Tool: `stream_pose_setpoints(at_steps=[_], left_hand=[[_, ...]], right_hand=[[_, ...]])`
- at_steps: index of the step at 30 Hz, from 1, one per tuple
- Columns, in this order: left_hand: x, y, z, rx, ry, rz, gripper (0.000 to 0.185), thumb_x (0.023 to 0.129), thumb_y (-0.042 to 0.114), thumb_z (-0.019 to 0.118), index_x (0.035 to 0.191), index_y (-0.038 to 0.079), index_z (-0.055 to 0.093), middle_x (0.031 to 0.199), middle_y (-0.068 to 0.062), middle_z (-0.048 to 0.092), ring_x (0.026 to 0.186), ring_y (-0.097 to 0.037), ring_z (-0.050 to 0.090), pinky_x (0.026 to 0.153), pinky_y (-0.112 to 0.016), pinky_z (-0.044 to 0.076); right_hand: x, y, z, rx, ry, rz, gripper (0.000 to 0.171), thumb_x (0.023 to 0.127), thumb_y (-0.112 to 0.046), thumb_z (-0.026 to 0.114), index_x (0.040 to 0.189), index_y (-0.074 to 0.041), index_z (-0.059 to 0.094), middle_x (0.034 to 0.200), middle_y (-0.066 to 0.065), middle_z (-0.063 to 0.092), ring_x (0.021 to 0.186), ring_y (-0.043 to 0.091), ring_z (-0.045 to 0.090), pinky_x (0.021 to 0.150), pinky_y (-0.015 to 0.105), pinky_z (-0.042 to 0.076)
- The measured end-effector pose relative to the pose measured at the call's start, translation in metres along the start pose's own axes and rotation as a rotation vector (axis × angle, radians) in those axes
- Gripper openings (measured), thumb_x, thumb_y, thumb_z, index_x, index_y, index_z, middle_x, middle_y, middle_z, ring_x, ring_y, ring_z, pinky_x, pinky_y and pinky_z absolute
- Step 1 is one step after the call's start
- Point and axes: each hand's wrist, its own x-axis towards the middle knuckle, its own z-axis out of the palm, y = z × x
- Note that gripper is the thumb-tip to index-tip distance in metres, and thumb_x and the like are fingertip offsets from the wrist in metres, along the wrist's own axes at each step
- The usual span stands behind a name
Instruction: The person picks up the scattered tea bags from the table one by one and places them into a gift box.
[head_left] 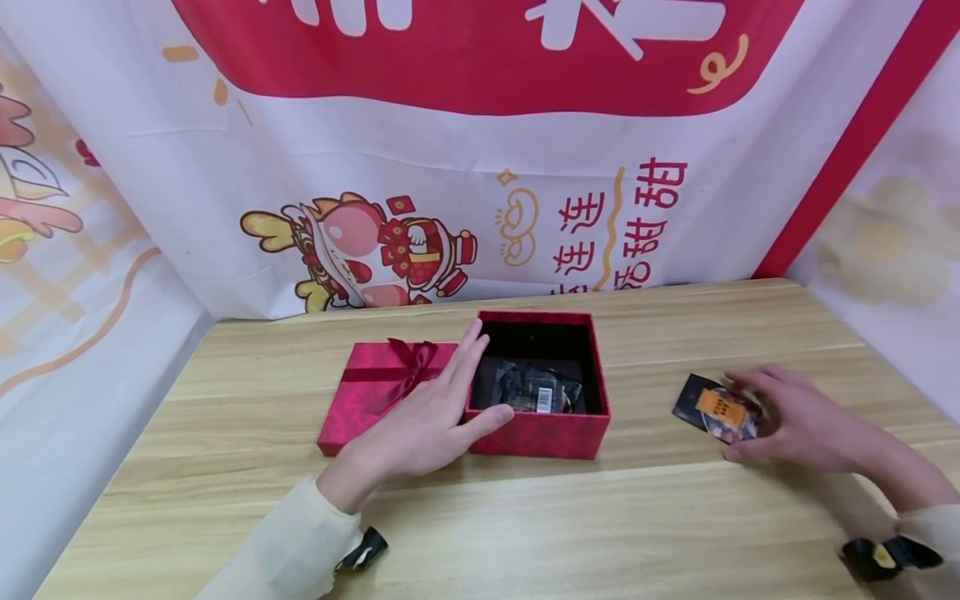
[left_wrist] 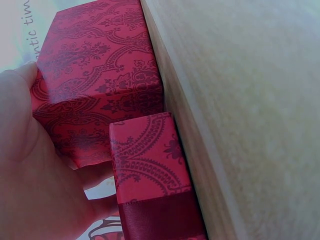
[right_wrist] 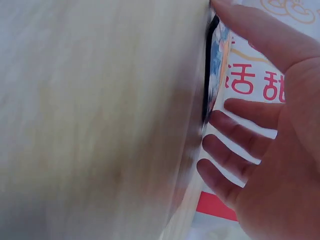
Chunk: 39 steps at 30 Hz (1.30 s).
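Hands at an open red gift box (head_left: 537, 433) on the tabletop (head_left: 525, 533)
Left hand (head_left: 420, 417) lies flat, fingers straight, against the box's left wall; right hand (head_left: 795, 417) curls around a small black packet (head_left: 716, 408)

A pale wooden table (head_left: 525, 533) with a streaked grain is seen across the lower half of the head view. Behind it, a white banner (head_left: 225, 167) is hung across the upper part of the frame. A large red field (head_left: 480, 75) with white lettering is printed along its top edge. A cartoon figure (head_left: 375, 250) in red and gold is shown left of centre, just above the table's far edge. Red characters (head_left: 615, 225) and a golden cloud ornament (head_left: 517, 221) are printed right of centre. A slanted red stripe (head_left: 847, 150) is seen at the upper right. Pale printed side panels are hung at the left (head_left: 67, 317) and right (head_left: 892, 250) edges.
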Motion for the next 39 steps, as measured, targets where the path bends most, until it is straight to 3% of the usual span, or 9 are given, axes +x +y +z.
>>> stream_pose_setpoints(at_steps=[6,10,17,26,39], left_hand=[[0.001,0.0,-0.001,0.0,-0.002,-0.004,0.096,0.1,0.076,0.048,0.17,0.039,-0.006,0.174,0.031,-0.019,0.158,-0.026,0.038,0.117,-0.058,0.048],[0.001,0.0,-0.001,0.001,-0.003,-0.002,0.098,0.099,0.078,0.046,0.171,0.036,-0.004,0.173,0.031,-0.019,0.158,-0.027,0.039,0.117,-0.058,0.048],[0.001,0.0,0.001,0.006,-0.006,0.002,0.095,0.099,0.081,0.043,0.168,0.043,-0.01,0.173,0.031,-0.021,0.159,-0.027,0.037,0.114,-0.057,0.05],[0.002,0.0,0.001,0.007,-0.016,0.005,0.096,0.097,0.084,0.04,0.168,0.043,-0.01,0.173,0.031,-0.022,0.159,-0.029,0.037,0.117,-0.058,0.048],[0.0,0.0,0.0,0.0,-0.006,-0.006,0.095,0.1,0.077,0.047,0.168,0.043,-0.01,0.173,0.031,-0.02,0.158,-0.028,0.039,0.116,-0.058,0.048]], right_hand=[[-0.002,0.006,-0.001,-0.071,-0.006,0.012,0.089,0.073,-0.051,0.096,0.14,-0.002,0.066,0.128,0.02,0.062,0.105,0.027,0.059,0.084,0.038,0.05],[0.0,0.008,-0.002,-0.043,-0.022,0.014,0.089,0.072,-0.05,0.096,0.141,-0.003,0.065,0.127,0.018,0.062,0.105,0.024,0.057,0.083,0.034,0.048],[0.003,0.004,-0.003,-0.021,-0.064,0.054,0.092,0.071,-0.043,0.098,0.144,-0.001,0.061,0.125,0.021,0.055,0.105,0.029,0.054,0.083,0.036,0.047],[0.008,-0.007,-0.007,-0.025,0.012,0.009,0.088,0.073,-0.042,0.097,0.143,-0.003,0.06,0.127,0.018,0.055,0.107,0.025,0.056,0.084,0.028,0.048],[0.034,-0.054,-0.034,0.05,0.095,-0.115,0.081,0.077,-0.037,0.095,0.145,-0.013,0.06,0.133,0.011,0.058,0.116,0.028,0.056,0.094,0.052,0.052]])
